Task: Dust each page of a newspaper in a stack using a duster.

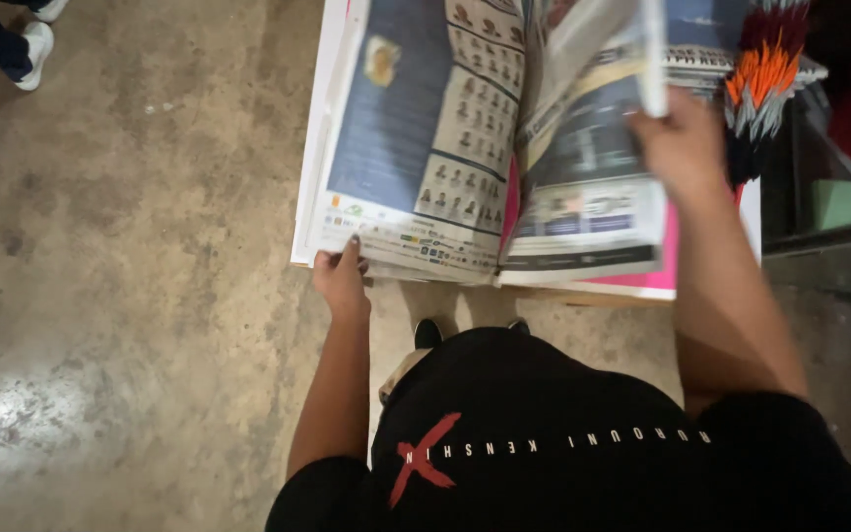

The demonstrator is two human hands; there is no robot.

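The open newspaper lies spread on a pile of pink and white sheets at the table's near edge, its fold running straight away from the person and its long side stretching left to right across the view. The left hand pins the near-left corner, thumb on top of the paper and fingers curled under the edge. The right hand is up over the right half, closed around a lifted, blurred page, beside a bundle of orange-tipped sticks.
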